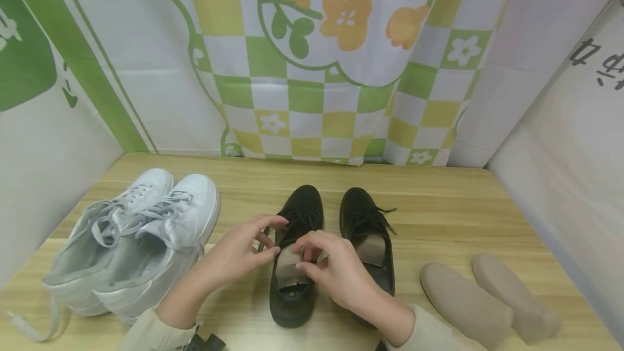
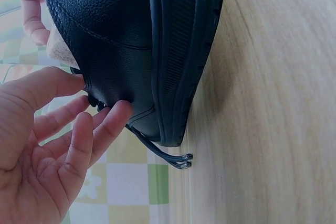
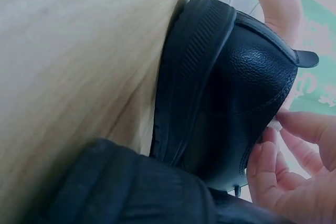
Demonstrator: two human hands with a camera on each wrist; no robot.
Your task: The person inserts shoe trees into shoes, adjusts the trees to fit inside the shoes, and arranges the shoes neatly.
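Observation:
Two black lace-up leather shoes stand side by side, toes away from me. Inside the left black shoe (image 1: 291,310) lies a beige shoe insert (image 1: 288,271), whose fuzzy edge (image 2: 62,52) rises above the collar. My right hand (image 1: 336,267) pinches this insert between thumb and fingers over the opening. With thumb at the collar and fingers against the outer side, my left hand (image 1: 239,251) holds the same shoe near its laces. The right black shoe (image 1: 361,207) has a beige piece (image 1: 371,249) inside and is partly hidden by my right arm.
A pair of white sneakers (image 1: 197,191) with loose laces stands at the left. Two beige shoe-shaped pieces (image 1: 460,299) lie at the right of the wooden table (image 1: 429,199). Behind it hangs a green-and-yellow checked cloth (image 1: 306,96).

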